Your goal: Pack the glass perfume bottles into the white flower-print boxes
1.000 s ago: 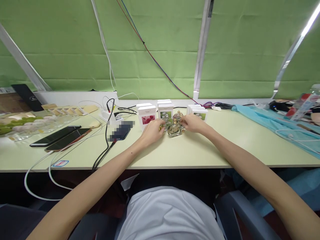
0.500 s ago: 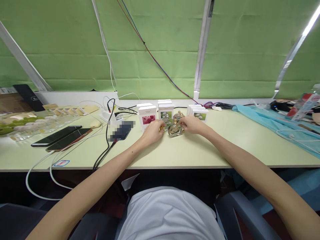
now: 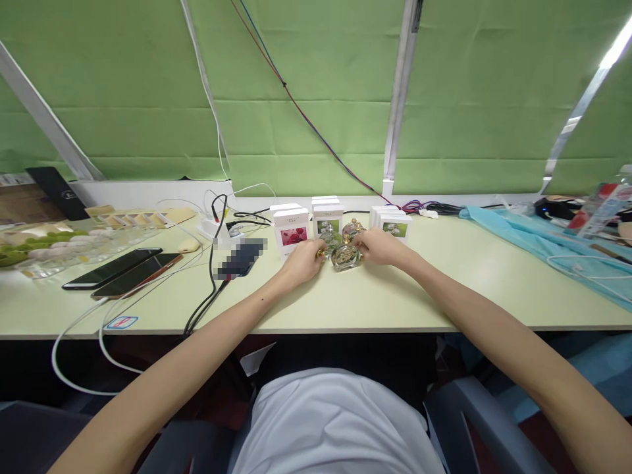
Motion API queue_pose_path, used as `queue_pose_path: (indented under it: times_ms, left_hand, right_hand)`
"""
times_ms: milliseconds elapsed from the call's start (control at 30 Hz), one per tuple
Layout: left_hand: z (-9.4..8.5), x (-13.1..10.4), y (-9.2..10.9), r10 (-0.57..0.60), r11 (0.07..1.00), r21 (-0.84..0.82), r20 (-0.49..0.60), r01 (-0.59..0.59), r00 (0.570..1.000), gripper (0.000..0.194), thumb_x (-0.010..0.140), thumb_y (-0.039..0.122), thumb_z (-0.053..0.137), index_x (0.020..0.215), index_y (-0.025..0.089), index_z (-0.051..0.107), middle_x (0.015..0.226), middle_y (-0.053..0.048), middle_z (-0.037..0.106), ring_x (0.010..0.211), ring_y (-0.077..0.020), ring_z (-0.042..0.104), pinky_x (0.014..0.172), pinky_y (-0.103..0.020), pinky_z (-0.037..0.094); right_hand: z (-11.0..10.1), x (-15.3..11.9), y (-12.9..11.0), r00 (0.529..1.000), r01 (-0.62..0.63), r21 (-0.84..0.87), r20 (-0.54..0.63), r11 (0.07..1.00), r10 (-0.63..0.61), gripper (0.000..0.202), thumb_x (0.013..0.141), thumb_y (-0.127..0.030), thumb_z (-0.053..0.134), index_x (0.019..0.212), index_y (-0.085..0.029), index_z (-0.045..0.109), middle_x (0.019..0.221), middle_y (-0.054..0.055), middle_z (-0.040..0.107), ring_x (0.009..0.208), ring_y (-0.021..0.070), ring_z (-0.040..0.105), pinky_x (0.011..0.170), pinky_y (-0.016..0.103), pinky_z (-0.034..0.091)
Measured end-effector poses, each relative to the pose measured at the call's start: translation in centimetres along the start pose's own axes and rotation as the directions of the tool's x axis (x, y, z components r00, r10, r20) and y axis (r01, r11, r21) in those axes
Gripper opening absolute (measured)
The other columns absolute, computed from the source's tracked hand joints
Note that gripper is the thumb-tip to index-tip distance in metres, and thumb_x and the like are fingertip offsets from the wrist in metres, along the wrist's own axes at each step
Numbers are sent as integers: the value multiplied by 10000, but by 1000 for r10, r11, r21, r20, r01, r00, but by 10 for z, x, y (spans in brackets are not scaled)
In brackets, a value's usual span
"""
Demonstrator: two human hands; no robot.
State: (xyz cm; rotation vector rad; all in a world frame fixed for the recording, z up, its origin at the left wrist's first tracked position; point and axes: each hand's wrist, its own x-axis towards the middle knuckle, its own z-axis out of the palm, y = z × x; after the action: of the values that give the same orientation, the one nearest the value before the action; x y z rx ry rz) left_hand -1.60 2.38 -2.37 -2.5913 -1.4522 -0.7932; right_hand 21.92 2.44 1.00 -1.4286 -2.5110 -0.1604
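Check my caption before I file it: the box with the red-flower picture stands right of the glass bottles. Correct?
No, the side is wrong: the head view shows the box with the red-flower picture standing left of the glass bottles.

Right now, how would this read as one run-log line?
left hand: at small gold item | right hand: at glass bottles | behind: white boxes | far left: phones

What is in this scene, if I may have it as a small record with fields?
Left hand: at a small gold-coloured part; grip unclear
Right hand: beside the front glass bottle; grip unclear
Behind hands: white boxes with flower pictures
Left side: two dark phones
Right side: blue sheet
Surface: pale desk
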Motion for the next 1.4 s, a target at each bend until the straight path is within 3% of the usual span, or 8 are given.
queue_pose_path:
  times_ms: [200, 467, 600, 700, 833, 1033, 1200, 1400]
  left_hand:
    - [-4, 0, 5, 27, 999, 35, -50, -25, 998, 217, 895, 123, 504, 993, 197, 683, 1026, -115, 728, 995, -298, 677, 829, -367, 513]
    - [-12, -3, 21, -39, 997, -80, -274, 17, 961, 195, 956, 222, 530, 1129, 172, 605, 1137, -110, 682, 887, -232, 651, 800, -355, 490]
    - [-12, -4, 24, -46, 990, -142, -344, -4, 938, 219, 971, 241, 516, 1179, 180, 543, 1113, -96, 661, 839, -196, 627, 791, -340, 499]
    - [-11, -4, 23, -44, 991, -136, -403, -12, 914, 227, 977, 257, 517, 1191, 184, 516, 1102, -103, 649, 926, -212, 625, 805, -339, 512]
    - [-8, -3, 20, -35, 989, -142, -486, -40, 873, 225, 983, 286, 539, 1180, 185, 500, 1078, -104, 630, 927, -202, 625, 805, -336, 536]
    - [-1, -2, 18, 79, 963, -176, -542, -205, 837, 265, 943, 224, 607, 1180, 210, 489, 997, -52, 611, 878, -170, 633, 702, -279, 555]
    - [1, -1, 19, 147, 947, -158, -563, -281, 813, 291, 925, 212, 641, 1178, 211, 496, 987, -37, 618, 852, -143, 632, 673, -243, 549]
    - [0, -3, 22, 184, 931, -172, -544, -323, 819, 270, 930, 206, 634, 1166, 206, 504, 996, -39, 628, 840, -129, 634, 608, -200, 523]
  right_hand:
    - [1, 0, 0, 1000, 13, -8, 5, 1000, -13, 231, 865, -79, 502, 856, -160, 718, 837, 127, 704, 694, 203, 583, 581, 298, 258]
    - [2, 2, 1, 999, 17, 10, -31, 1000, -16, 226, 846, -82, 507, 835, -165, 718, 803, 112, 707, 669, 196, 561, 578, 297, 259]
    - [-1, 2, 1, 986, -25, 57, -161, 998, 34, 233, 860, -118, 507, 876, -178, 731, 782, 91, 711, 682, 200, 568, 588, 294, 264]
    - [-3, 1, -1, 944, -18, 152, -323, 988, 67, 253, 907, -162, 486, 940, -171, 737, 718, 65, 686, 634, 183, 546, 616, 291, 306]
    - [-2, 0, -5, 844, 131, 261, -536, 956, 31, 243, 957, -232, 486, 981, -152, 715, 633, 22, 618, 575, 152, 504, 647, 277, 361]
    - [6, -1, -16, 740, 410, 340, -667, 847, -90, 221, 1000, -330, 512, 975, -177, 669, 564, -36, 535, 480, 115, 398, 561, 260, 348]
    - [11, -1, -21, 749, 489, 384, -645, 783, -152, 253, 1030, -389, 500, 1075, -179, 634, 599, -45, 530, 480, 107, 407, 539, 252, 341]
    - [12, -2, -21, 764, 509, 388, -614, 768, -196, 234, 1004, -384, 551, 1111, -192, 632, 610, -43, 552, 488, 114, 432, 551, 262, 358]
